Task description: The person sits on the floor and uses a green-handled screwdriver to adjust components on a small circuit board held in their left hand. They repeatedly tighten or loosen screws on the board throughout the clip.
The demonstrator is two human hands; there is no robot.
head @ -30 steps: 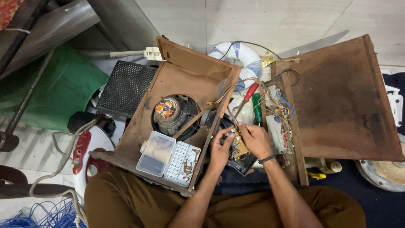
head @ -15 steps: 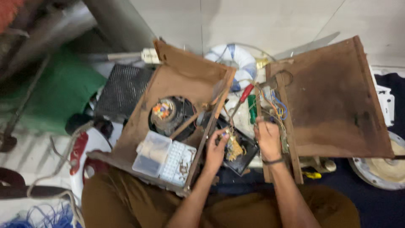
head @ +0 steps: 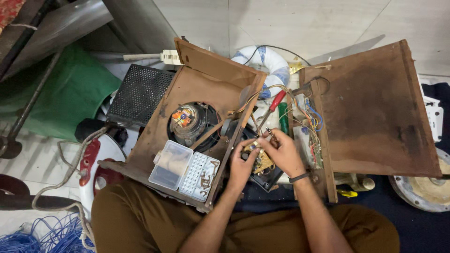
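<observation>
Yellowish circuit board (head: 263, 161) again between both hands.

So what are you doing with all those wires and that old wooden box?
A person sits on the floor with both hands on a small circuit board. The left hand steadies it, the right hand pinches something thin above it. Beside them lie an opened wooden box with a speaker and a plastic parts case.

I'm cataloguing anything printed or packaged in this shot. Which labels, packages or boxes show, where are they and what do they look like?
Round sticker: on the speaker's back inside the brown wooden case, orange and blue.
Barcode tag: on a white bar beyond the case's top edge, small pale rectangle with dark stripes.
Clear plastic parts box: open on the case's near edge, left of the left hand, hinged, white gridded tray.
</observation>
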